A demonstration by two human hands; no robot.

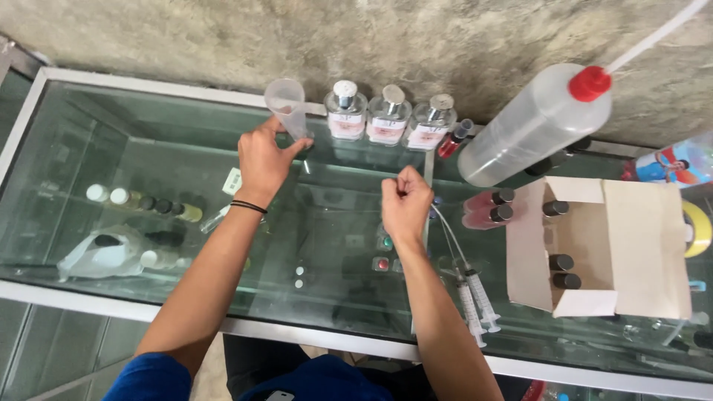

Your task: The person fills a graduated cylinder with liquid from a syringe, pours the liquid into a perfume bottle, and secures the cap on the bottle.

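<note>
Both hands (264, 160) (405, 200) work near counter's back edge (186, 87).

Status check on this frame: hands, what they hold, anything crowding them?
Left hand gripping clear measuring cup on glass counter. Right hand closed in a fist, contents unclear. Three perfume bottles right beside cup; two syringes near right forearm.

The bench (186, 223) is glossy glass in a white-painted frame that looks like metal. The cup (286, 104) is frosted, translucent plastic, as is the big bottle (531, 126), whose red cap (590, 83) is smooth plastic. Three flasks (388, 115) are clear glass with shiny silver caps. The box (646, 245) is matt brown cardboard. The syringes (475, 304) are clear plastic. The wall (371, 37) is rough, matt concrete.
</note>
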